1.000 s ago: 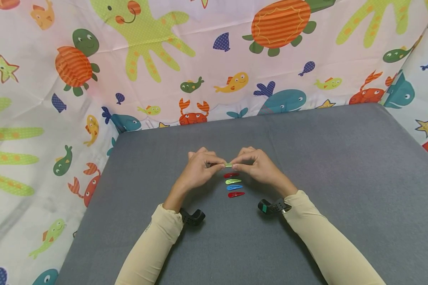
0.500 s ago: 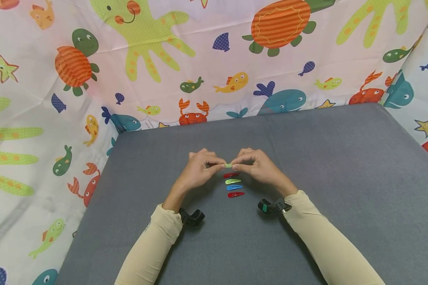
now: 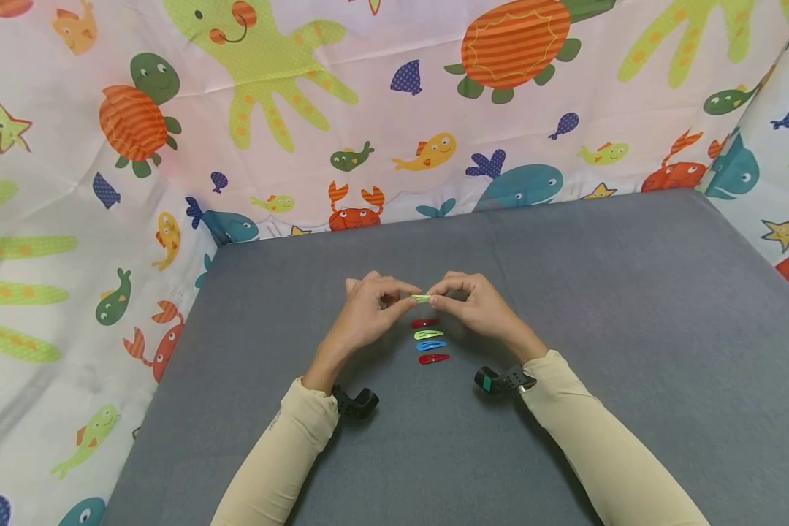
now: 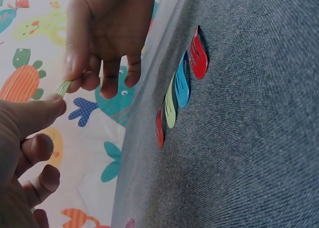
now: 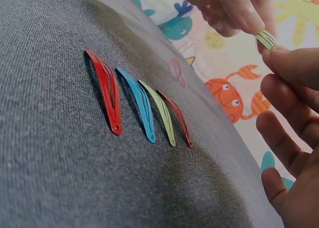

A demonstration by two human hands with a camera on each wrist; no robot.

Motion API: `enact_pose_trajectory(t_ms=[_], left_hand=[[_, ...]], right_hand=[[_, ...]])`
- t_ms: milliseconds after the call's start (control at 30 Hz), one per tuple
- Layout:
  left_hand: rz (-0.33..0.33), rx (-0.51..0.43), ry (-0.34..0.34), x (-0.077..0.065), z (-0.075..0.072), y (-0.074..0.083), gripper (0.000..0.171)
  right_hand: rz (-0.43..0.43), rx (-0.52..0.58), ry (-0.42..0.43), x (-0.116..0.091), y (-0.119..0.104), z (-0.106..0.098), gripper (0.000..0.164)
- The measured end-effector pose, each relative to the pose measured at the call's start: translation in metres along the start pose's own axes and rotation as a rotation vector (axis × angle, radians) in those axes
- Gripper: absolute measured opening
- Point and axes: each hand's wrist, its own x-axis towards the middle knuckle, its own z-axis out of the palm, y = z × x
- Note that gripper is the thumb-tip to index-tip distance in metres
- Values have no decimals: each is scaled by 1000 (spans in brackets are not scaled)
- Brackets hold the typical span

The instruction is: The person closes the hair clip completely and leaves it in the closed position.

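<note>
A light green snap hair clip [image 3: 421, 299] is held up between both hands, beyond a column of other clips. My left hand [image 3: 373, 307] pinches its left end between thumb and forefinger; my right hand [image 3: 471, 303] pinches the right end the same way. Only the clip's slotted middle [image 5: 266, 40] shows between the fingertips. On the grey cloth below lie a far red clip [image 3: 424, 322], a green clip [image 3: 429, 334], a blue clip [image 3: 431, 345] and a near red clip [image 3: 434, 359], side by side and roughly parallel.
Grey cloth [image 3: 394, 453] covers the table. A white curtain [image 3: 289, 175] printed with sea animals hangs behind and on the left, and shows at the right too. Black wrist cameras [image 3: 356, 402] sit under both forearms. A faint pink shape [image 5: 177, 72] shows beyond the clips in the right wrist view.
Both hands have risen slightly in the head view with the green clip still pinched between them. The clips on the cloth have stayed in place.
</note>
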Motion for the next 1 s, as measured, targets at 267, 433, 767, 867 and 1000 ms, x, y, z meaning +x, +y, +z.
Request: enact_pose_trajectory(t_ms=[267,433,767,867,1000], left_hand=[[59,94,109,0,3,2,20],[104,138,140,0,3,3,21],[159,254,176,1,4,3,23],[160,264,182,1,4,4,21],[162,267,189,0,4,3,21]], right_hand=[[28,4,25,0,1,1,17],[53,-6,35,0,0,0,19],[97,-16,46,-1,-1,2,18],[104,1,41,-1,-2,3,19],[92,4,37,-2,-3,3,19]])
